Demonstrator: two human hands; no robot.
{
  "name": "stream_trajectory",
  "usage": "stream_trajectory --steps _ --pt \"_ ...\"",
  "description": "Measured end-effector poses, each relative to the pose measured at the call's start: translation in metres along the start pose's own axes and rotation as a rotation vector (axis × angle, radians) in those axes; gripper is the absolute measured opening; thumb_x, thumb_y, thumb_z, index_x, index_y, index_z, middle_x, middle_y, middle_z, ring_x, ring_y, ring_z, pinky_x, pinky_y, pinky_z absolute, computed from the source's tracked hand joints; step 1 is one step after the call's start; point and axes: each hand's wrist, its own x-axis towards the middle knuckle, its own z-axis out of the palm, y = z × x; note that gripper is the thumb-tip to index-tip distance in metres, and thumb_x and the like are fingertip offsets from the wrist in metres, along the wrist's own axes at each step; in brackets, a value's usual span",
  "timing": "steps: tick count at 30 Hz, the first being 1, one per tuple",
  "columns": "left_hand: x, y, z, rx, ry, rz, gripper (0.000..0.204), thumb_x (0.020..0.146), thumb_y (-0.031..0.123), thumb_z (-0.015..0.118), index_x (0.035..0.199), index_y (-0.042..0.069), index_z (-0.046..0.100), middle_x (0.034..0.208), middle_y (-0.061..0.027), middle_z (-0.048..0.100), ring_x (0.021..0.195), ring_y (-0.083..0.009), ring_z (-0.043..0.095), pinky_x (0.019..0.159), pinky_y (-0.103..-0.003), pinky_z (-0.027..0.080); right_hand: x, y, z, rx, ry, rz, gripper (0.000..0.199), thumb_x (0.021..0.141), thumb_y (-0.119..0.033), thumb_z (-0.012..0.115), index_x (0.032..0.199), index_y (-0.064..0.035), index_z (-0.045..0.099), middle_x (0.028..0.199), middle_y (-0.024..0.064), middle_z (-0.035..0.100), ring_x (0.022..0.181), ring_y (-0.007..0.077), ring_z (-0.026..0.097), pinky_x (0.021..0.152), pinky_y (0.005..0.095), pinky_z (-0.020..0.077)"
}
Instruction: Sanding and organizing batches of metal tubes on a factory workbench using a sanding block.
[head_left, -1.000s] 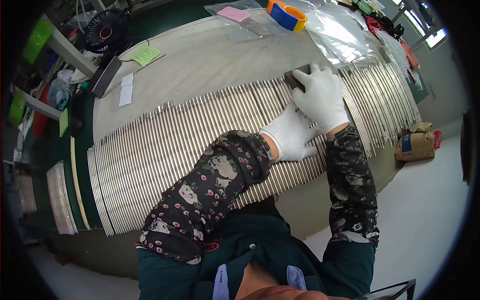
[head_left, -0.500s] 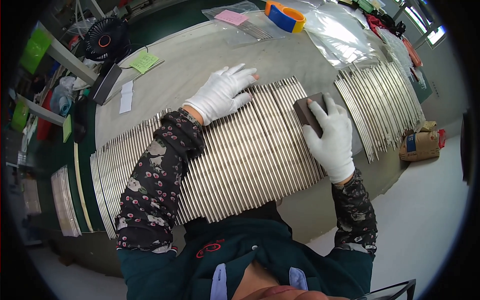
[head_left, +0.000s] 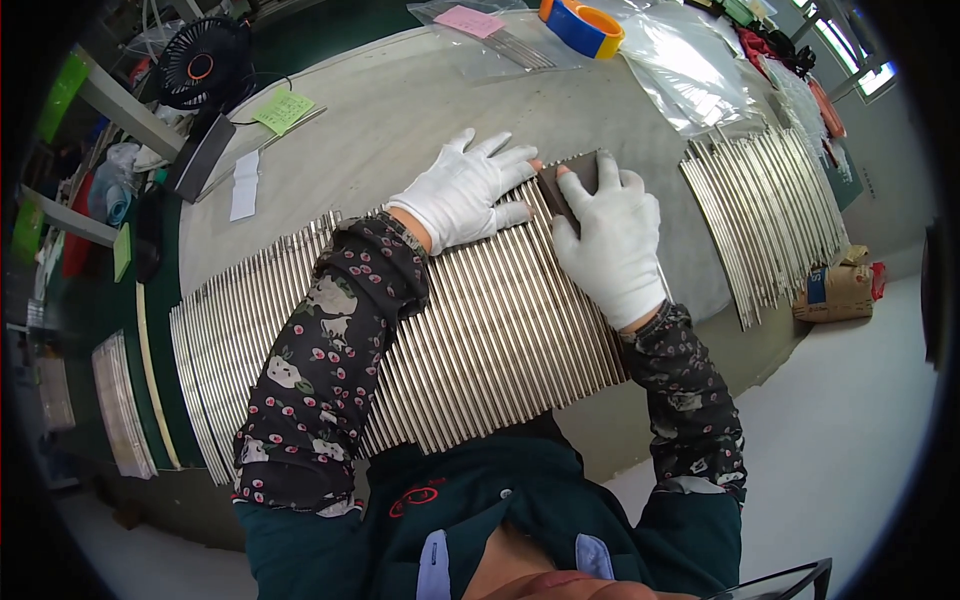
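A long row of slim metal rods [head_left: 480, 330] lies side by side across the table in front of me. My left hand [head_left: 465, 192], in a white glove with a bare fingertip, rests on the far ends of the rods with its fingers spread. Beside it, my gloved right hand [head_left: 612, 245] is closed on a dark grey-brown rectangular block [head_left: 580, 175]. That block sits over the far right part of the row, partly hidden under the fingers. A second group of metal rods [head_left: 765, 220] lies apart on the right.
Toward the back are a blue and orange tape roll [head_left: 582, 27], clear plastic bags [head_left: 685, 70] and a bag with a pink note [head_left: 470, 21]. At left stand a black fan [head_left: 205, 65], a green note [head_left: 283, 111] and a white paper strip [head_left: 244, 185]. A brown paper sack [head_left: 835, 293] is at right.
My right hand has moved left with the block, from the right edge of the row to its far end near my left hand. My left hand has shifted slightly right.
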Motion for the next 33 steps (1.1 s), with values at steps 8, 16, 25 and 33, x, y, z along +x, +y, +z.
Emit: stream_trajectory --steps 8,16,25,33 --pt "-0.001 0.000 0.000 0.006 0.040 0.015 0.061 0.096 0.047 0.062 0.143 0.009 0.053 0.153 -0.0110 0.049 0.146 -0.0355 0.038 0.121 -0.057 0.025 0.004 -0.004 -0.011 -0.060 -0.003 -0.046 0.050 0.075 -0.026 0.069 0.123 -0.0112 0.070 0.130 0.0277 0.059 0.104 0.0378 0.062 0.080 0.0471 0.0511" --pt "0.001 0.001 -0.001 0.001 0.016 -0.003 0.064 0.095 0.049 0.061 0.144 0.010 0.052 0.154 -0.0104 0.047 0.148 -0.0342 0.035 0.121 -0.056 0.024 0.009 -0.006 -0.016 -0.025 -0.049 -0.070 0.048 0.078 -0.026 0.068 0.124 -0.0122 0.070 0.129 0.0271 0.060 0.107 0.0381 0.061 0.082 0.0467 0.0516" --pt "0.002 0.001 0.002 0.004 0.017 0.004 0.064 0.096 0.050 0.060 0.145 0.009 0.051 0.154 -0.0103 0.047 0.148 -0.0340 0.035 0.122 -0.056 0.022 0.013 -0.010 -0.013 -0.089 -0.025 -0.094 0.046 0.079 -0.026 0.068 0.123 -0.0112 0.070 0.127 0.0255 0.060 0.104 0.0362 0.061 0.080 0.0453 0.0510" --pt "0.000 0.001 0.003 0.004 0.028 0.017 0.061 0.098 0.046 0.059 0.145 0.009 0.050 0.155 -0.0118 0.047 0.147 -0.0347 0.036 0.121 -0.056 0.024 -0.033 0.031 -0.034 0.075 0.055 -0.029 0.048 0.073 -0.019 0.072 0.119 -0.0053 0.070 0.131 0.0289 0.058 0.108 0.0401 0.059 0.090 0.0489 0.0490"
